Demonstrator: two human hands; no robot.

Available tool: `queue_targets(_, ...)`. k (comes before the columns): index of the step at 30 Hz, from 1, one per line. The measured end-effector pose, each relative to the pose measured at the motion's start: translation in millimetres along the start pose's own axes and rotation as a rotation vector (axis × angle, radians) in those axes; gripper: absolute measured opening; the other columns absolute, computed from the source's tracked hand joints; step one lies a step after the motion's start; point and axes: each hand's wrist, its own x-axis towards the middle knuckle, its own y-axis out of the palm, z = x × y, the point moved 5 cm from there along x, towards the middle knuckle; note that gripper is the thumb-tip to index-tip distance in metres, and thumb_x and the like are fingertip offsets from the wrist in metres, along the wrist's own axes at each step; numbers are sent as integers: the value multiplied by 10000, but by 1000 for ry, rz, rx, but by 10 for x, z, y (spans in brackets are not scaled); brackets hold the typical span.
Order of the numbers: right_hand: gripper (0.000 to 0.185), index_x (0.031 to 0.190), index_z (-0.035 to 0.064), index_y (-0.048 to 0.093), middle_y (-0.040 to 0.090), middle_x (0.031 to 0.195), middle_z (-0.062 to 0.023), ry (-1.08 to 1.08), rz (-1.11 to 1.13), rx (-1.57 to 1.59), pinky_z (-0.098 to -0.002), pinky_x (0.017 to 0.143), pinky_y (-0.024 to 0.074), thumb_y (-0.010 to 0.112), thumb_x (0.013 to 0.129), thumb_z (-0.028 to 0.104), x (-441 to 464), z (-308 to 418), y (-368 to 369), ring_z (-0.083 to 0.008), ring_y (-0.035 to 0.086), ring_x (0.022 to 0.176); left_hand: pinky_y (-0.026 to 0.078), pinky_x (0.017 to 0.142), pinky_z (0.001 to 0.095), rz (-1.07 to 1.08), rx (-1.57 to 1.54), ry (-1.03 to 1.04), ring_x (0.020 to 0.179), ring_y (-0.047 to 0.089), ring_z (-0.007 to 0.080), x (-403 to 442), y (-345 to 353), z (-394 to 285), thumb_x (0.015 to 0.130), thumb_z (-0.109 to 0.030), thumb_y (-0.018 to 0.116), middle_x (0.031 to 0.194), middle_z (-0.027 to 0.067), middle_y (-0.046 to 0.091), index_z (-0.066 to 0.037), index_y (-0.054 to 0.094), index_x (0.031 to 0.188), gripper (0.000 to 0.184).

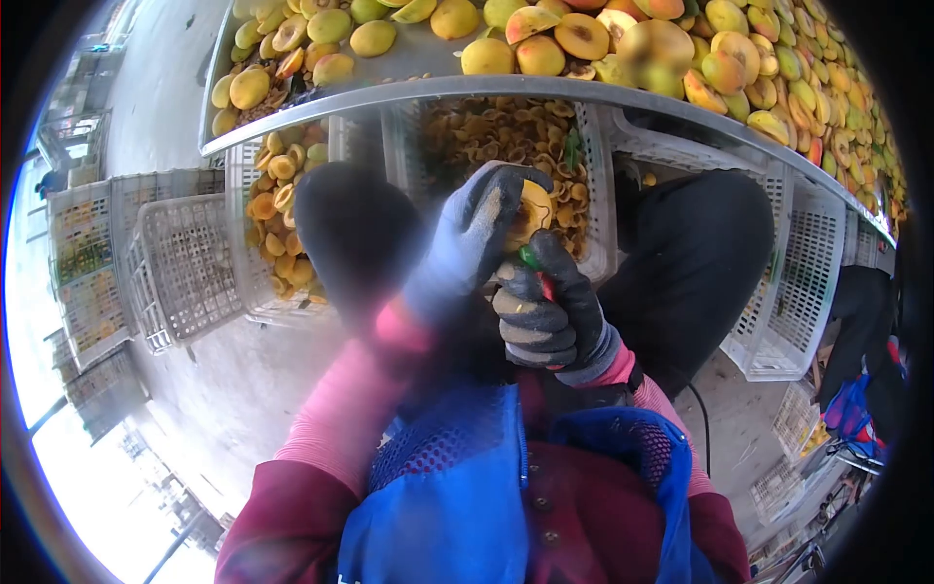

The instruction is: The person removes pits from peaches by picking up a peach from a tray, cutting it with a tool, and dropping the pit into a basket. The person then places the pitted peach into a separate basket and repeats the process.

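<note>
My left hand, in a grey and black glove, is closed round a yellow halved fruit whose cut face shows. Just below it my right hand, gloved the same way, is wrapped round a tool with a green and red handle; the tool's working end cannot be made out. Both hands are close together above a crate of cut fruit pieces, between my knees. Yellow and reddish fruit, some of it halved, lies on the metal table beyond my hands.
The table's metal rim runs across in front of me. A crate of fruit halves stands at the left, beside an empty white crate. More white crates stand at the right, near another person's dark-clothed leg.
</note>
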Motion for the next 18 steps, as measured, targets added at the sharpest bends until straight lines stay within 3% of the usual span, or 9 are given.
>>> queue_targets(4, 476, 898, 126, 545, 361, 546, 37, 49, 111, 33, -236, 327, 246, 338, 947, 552, -16, -26, -31, -81, 324, 394, 435, 704, 245, -97, 42, 147, 774, 490, 80, -50, -2, 17, 976, -232, 457, 843, 0, 555, -5, 569, 1050, 264)
queue_targets(5, 474, 901, 126, 546, 357, 542, 37, 52, 35, 6, -238, 322, 247, 338, 948, 549, -19, -50, -79, -80, 316, 386, 450, 724, 273, -71, 59, 21, 794, 523, 113, -99, -41, 17, 965, -223, 462, 873, 17, 575, 0, 567, 1055, 262)
queue_targets(8, 468, 912, 123, 549, 353, 534, 35, 71, -96, -35, -242, 315, 253, 336, 953, 538, -37, -126, -183, -79, 297, 368, 451, 724, 280, 72, 670, 225, 794, 534, 122, -118, -161, -66, 958, -209, 455, 866, 19, 583, -5, 570, 1053, 253)
queue_targets(11, 462, 912, 119, 544, 361, 535, 28, 99, -19, 35, -241, 318, 265, 339, 955, 531, 18, -201, -171, -84, 295, 363, 476, 708, 330, 76, 333, 212, 775, 593, 280, -162, -234, 129, 855, -170, 562, 904, 150, 602, 13, 564, 1057, 273)
queue_targets(14, 451, 903, 102, 525, 391, 552, 10, 98, 79, 116, -223, 301, 271, 350, 958, 514, 61, -273, -79, -77, 315, 364, 494, 671, 388, -10, 415, 380, 779, 604, 346, -353, -177, 110, 765, -134, 662, 954, 218, 578, 44, 452, 1200, 515)
queue_targets(15, 447, 914, 87, 518, 416, 569, -4, 78, 114, 123, -205, 282, 277, 359, 960, 502, 68, -287, -84, -68, 331, 361, 495, 667, 397, -24, 569, 531, 783, 601, 352, -395, -112, -91, 753, -124, 673, 954, 220, 576, 39, 421, 1236, 569)
queue_targets(18, 436, 907, 78, 495, 441, 574, -5, 31, 226, -2, -198, 275, 303, 362, 963, 490, 78, -281, 32, -58, 370, 369, 475, 756, 393, -30, 642, 710, 889, 583, 312, -465, -77, -27, 784, -133, 660, 1020, 199, 567, 28, 411, 1253, 554)
